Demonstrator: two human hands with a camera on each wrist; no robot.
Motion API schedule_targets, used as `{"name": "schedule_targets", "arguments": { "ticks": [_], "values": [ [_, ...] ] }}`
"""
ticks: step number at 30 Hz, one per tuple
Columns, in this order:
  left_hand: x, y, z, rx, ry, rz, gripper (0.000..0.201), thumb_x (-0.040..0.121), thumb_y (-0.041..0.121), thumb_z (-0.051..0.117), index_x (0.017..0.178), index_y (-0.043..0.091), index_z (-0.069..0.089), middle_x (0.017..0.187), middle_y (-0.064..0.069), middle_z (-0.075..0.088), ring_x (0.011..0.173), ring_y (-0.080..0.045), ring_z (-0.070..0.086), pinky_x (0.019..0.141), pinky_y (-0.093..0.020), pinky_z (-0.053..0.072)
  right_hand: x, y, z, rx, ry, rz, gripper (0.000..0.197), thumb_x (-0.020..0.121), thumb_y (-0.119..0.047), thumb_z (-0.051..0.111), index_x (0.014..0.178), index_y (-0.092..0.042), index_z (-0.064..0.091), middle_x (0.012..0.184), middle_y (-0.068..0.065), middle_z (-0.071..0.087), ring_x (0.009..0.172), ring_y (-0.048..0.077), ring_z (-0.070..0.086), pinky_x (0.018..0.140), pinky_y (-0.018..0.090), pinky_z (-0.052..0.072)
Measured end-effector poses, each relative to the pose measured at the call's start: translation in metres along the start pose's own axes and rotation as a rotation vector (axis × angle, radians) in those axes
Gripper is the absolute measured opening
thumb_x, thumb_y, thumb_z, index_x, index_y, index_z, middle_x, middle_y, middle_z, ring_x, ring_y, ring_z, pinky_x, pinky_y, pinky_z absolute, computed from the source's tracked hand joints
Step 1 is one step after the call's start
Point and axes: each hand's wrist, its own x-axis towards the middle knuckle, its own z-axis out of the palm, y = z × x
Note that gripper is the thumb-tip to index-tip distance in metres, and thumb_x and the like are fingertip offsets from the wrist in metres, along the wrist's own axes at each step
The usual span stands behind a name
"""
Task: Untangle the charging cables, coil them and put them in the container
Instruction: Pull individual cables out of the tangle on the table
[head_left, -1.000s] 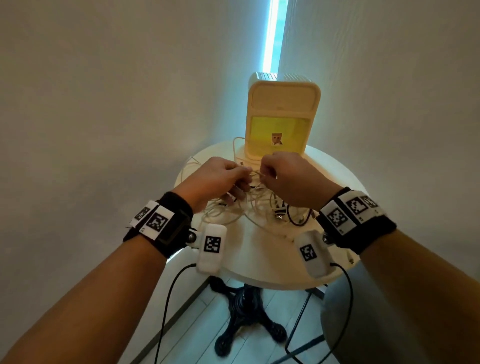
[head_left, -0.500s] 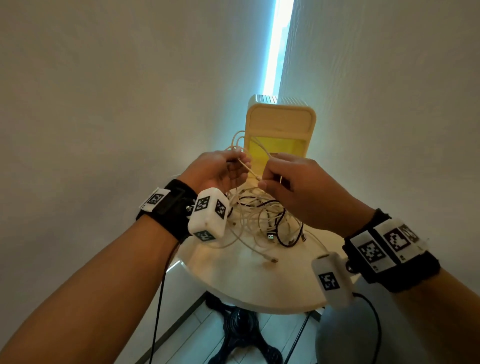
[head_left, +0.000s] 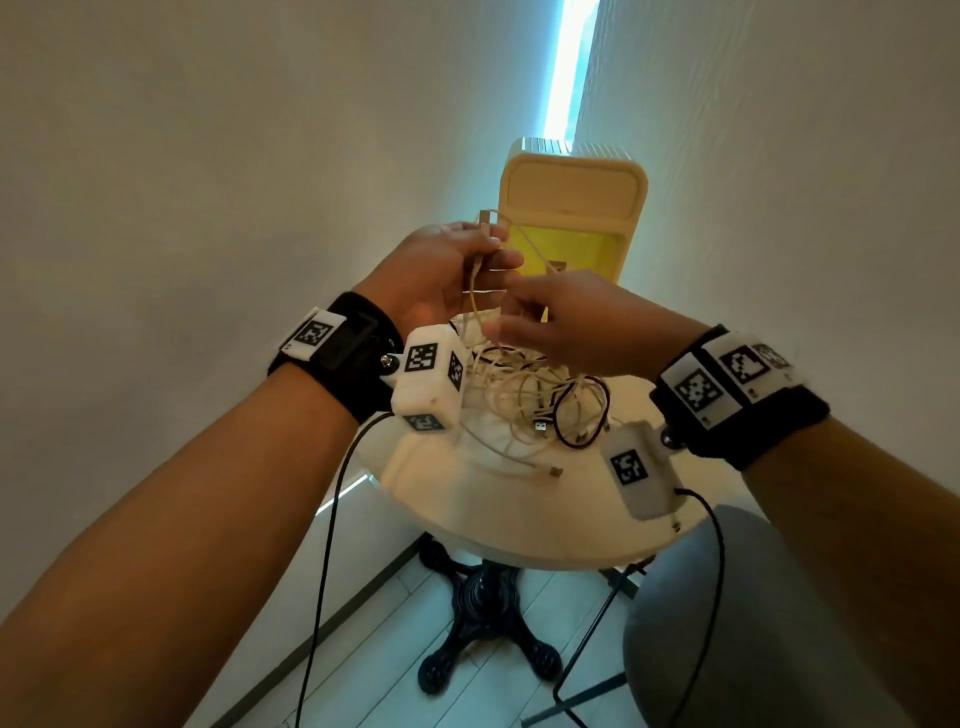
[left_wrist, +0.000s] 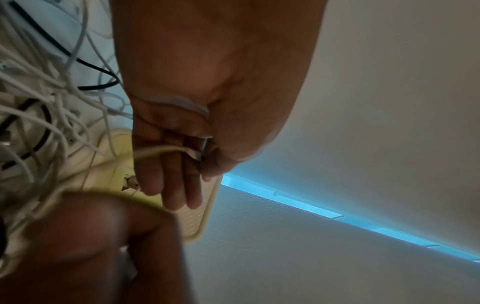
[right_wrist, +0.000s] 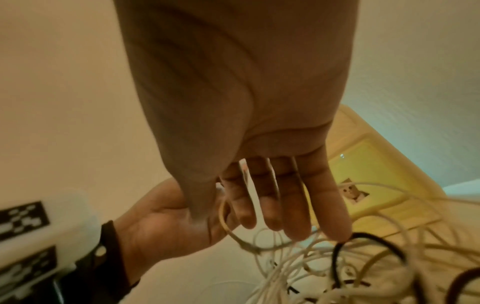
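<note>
Both hands have risen from the round table, lifting a white cable out of the tangle: left hand pinches its plug, right hand, fingers straight, steadies strands. Untangling is only starting; the yellow container receives nothing yet.

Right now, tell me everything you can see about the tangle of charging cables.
The tangle of charging cables is a loose knot of thin cream-white cords with at least one dark cable looped through. It hangs partly lifted above the round table, lower loops and a plug end trailing on it. The left hand pinches one white strand near its plug; the right hand reaches into the strands, grip unclear.
</note>
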Motion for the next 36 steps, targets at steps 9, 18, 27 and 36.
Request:
{"name": "schedule_targets", "arguments": {
  "ticks": [9, 18, 27, 36],
  "values": [
    [0.006, -0.001, -0.002, -0.133, -0.012, 0.090, 0.034, 0.114, 0.038, 0.043, 0.095, 0.014, 0.057, 0.067, 0.001, 0.061, 0.058, -0.015, 0.058, 0.059, -0.031, 0.056, 0.013, 0.001, 0.012, 0.093, -0.056, 0.032, 0.027, 0.103, -0.024, 0.061, 0.077, -0.018, 0.057, 0.084, 0.012, 0.076, 0.051, 0.024, 0.065, 0.044, 0.033, 0.056],
    [-0.007, 0.019, -0.023, -0.228, -0.102, 0.141, 0.039, 0.113, 0.040, 0.044, 0.078, 0.022, 0.047, 0.060, 0.007, 0.024, 0.041, -0.006, 0.018, 0.032, -0.020, 0.018, 0.006, 0.046, -0.013, -0.051, -0.020, 0.156, 0.022, 0.103, -0.015, 0.058, 0.086, -0.011, 0.072, 0.089, 0.012, 0.075, 0.062, 0.025, 0.074, 0.056, 0.038, 0.063],
    [-0.019, 0.005, 0.011, 0.322, -0.088, 0.130, 0.046, 0.097, 0.063, 0.063, 0.088, 0.018, 0.059, 0.062, 0.007, 0.025, 0.051, -0.010, 0.018, 0.042, -0.022, 0.019, 0.019, 0.011, -0.050, -0.064, 0.315, -0.215, 0.013, 0.095, -0.019, 0.071, 0.100, -0.020, 0.084, 0.075, -0.011, 0.066, 0.061, 0.000, 0.065, 0.065, 0.019, 0.051],
    [-0.030, 0.021, 0.010, 0.176, -0.214, 0.223, 0.042, 0.104, 0.025, 0.063, 0.065, 0.020, 0.050, 0.064, -0.003, 0.020, 0.050, -0.014, 0.013, 0.040, -0.025, 0.014, 0.031, 0.038, -0.032, -0.015, 0.272, -0.008, 0.015, 0.099, -0.011, 0.064, 0.093, -0.008, 0.077, 0.078, -0.001, 0.070, 0.066, 0.019, 0.071, 0.064, 0.034, 0.061]
  ]
}}
